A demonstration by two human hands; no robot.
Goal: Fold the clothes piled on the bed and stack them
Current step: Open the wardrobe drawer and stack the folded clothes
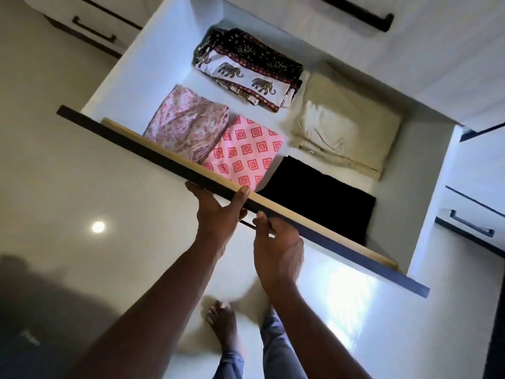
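The folded clothes lie in an open drawer, in two rows parallel to its front, which runs diagonally from upper left to lower right.

Row nearest the front, left to right:
- floral piece
- pink diamond-print piece, touching the floral piece
- black piece

Rear row:
- elephant-print piece, long axis parallel to the front
- beige piece, just beside it

The left hand grips the front, with the thumb hooked over its top edge. The right hand is just beside it, thumb against the front. Whether its blurred fingers hold anything cannot be determined. A bare foot stands below the arms.
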